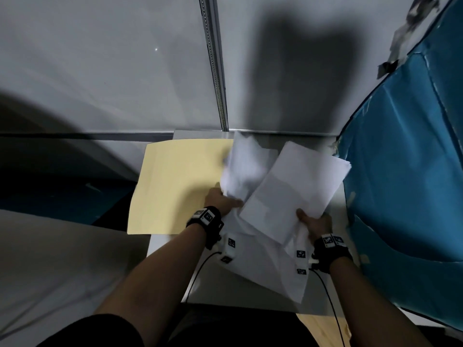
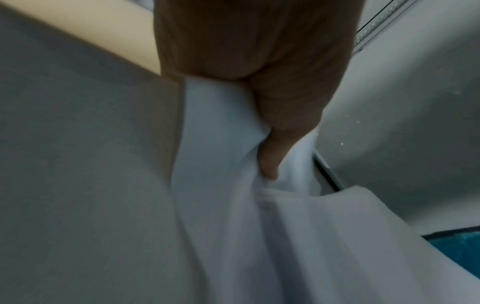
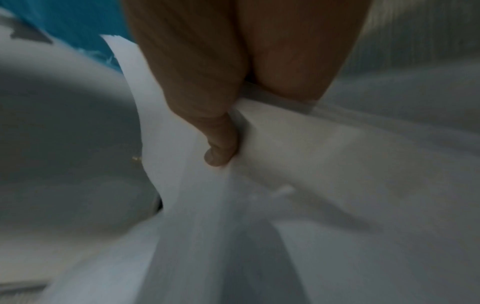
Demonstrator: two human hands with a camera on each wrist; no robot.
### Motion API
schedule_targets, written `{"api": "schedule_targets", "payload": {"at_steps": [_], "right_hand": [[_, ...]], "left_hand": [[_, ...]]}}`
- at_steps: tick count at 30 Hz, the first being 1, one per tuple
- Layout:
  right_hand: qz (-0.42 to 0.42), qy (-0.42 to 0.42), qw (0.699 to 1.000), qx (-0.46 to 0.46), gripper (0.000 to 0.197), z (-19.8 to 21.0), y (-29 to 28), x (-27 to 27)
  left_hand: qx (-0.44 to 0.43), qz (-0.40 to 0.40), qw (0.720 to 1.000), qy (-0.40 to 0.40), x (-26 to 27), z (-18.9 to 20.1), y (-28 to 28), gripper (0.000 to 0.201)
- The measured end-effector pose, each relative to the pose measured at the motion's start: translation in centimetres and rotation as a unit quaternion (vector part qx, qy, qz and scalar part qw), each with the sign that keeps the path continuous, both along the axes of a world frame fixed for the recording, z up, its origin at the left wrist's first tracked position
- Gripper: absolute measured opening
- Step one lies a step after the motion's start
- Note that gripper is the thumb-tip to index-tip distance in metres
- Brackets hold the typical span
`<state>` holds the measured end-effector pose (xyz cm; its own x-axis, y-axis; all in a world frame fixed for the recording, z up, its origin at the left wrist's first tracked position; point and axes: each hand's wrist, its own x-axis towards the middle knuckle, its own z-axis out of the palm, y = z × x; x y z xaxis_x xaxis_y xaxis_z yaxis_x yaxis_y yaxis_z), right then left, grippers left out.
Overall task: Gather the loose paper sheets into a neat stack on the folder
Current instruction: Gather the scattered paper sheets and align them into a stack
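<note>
A pale yellow folder (image 1: 175, 186) lies open on a small white table (image 1: 225, 289). My left hand (image 1: 223, 200) grips the near edge of a blurred, bent bunch of white sheets (image 1: 246, 166) at the folder's right side; its thumb (image 2: 270, 162) presses on that paper (image 2: 223, 144). My right hand (image 1: 313, 221) pinches the near corner of a flatter sheaf of sheets (image 1: 298, 186), thumb (image 3: 221, 152) on top of the paper (image 3: 324, 164). More loose sheets (image 1: 270, 269) lie under both wrists.
A blue plastic-covered wall (image 1: 406, 171) stands close on the right. A grey partition with a metal rail (image 1: 215, 63) rises behind the table. Cables (image 1: 330, 304) run from both wrist cameras across the table's near edge.
</note>
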<state>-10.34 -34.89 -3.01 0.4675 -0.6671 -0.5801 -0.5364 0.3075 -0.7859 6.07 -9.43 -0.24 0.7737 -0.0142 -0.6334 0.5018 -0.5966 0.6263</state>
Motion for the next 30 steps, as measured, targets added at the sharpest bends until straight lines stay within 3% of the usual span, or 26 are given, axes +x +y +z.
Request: {"api": "schedule_targets", "payload": {"at_steps": [4, 7, 9, 12, 15, 17, 19, 21, 22, 23, 24, 27, 30], "right_hand": [[-0.022, 0.008, 1.000, -0.012, 0.059, 0.4, -2.3, -1.1], [0.021, 0.023, 0.998, -0.056, 0.070, 0.4, -3.5, -2.2], [0.028, 0.011, 0.998, -0.058, 0.076, 0.4, -3.6, -2.5], [0.042, 0.008, 0.999, -0.006, 0.062, 0.4, -2.4, -2.1], [0.072, 0.001, 0.997, 0.037, 0.046, 0.5, -0.8, -1.3], [0.059, 0.004, 0.994, 0.096, 0.012, 0.8, -0.1, -0.3], [0.042, -0.007, 0.993, 0.112, 0.025, 1.7, 1.0, 0.9], [0.082, -0.013, 0.986, 0.146, 0.006, 2.9, 1.2, 0.7], [0.153, -0.015, 0.981, 0.121, 0.034, 3.3, 1.4, 0.6], [0.194, -0.002, 0.979, 0.067, 0.050, 3.2, 1.3, 0.1], [0.171, 0.006, 0.975, 0.139, 0.047, 2.2, 0.5, -0.4], [0.073, 0.014, 0.993, 0.087, 0.023, 1.9, -0.7, -1.1], [0.075, 0.011, 0.996, 0.043, 0.037, 1.7, -1.4, -1.3]], "left_hand": [[-0.133, 0.095, 0.981, -0.103, 1.5, 3.0, 3.3, 0.035], [-0.208, 0.108, 0.960, -0.155, 3.6, 6.4, 5.5, 0.044], [-0.288, 0.137, 0.936, -0.146, 5.0, 8.0, 6.2, 0.052], [-0.394, 0.137, 0.907, -0.060, 5.4, 9.2, 6.0, 0.060], [-0.344, 0.067, 0.937, -0.005, 3.7, 8.0, 4.8, 0.065], [-0.271, 0.014, 0.962, 0.015, 1.7, 6.1, 4.1, 0.072], [-0.219, 0.004, 0.976, 0.018, -0.2, 3.5, 3.8, 0.081], [-0.188, 0.022, 0.982, -0.003, -1.8, 1.7, 4.2, 0.076], [-0.182, 0.034, 0.983, -0.018, -2.2, 1.0, 4.7, 0.069], [-0.180, 0.050, 0.982, -0.023, -2.6, 1.0, 5.0, 0.061], [-0.185, 0.074, 0.980, -0.022, -2.7, 0.7, 5.7, 0.056], [-0.213, 0.152, 0.965, 0.014, -2.3, 1.1, 7.6, 0.052], [-0.302, 0.163, 0.936, 0.074, -2.0, 2.6, 8.7, 0.048]]}}
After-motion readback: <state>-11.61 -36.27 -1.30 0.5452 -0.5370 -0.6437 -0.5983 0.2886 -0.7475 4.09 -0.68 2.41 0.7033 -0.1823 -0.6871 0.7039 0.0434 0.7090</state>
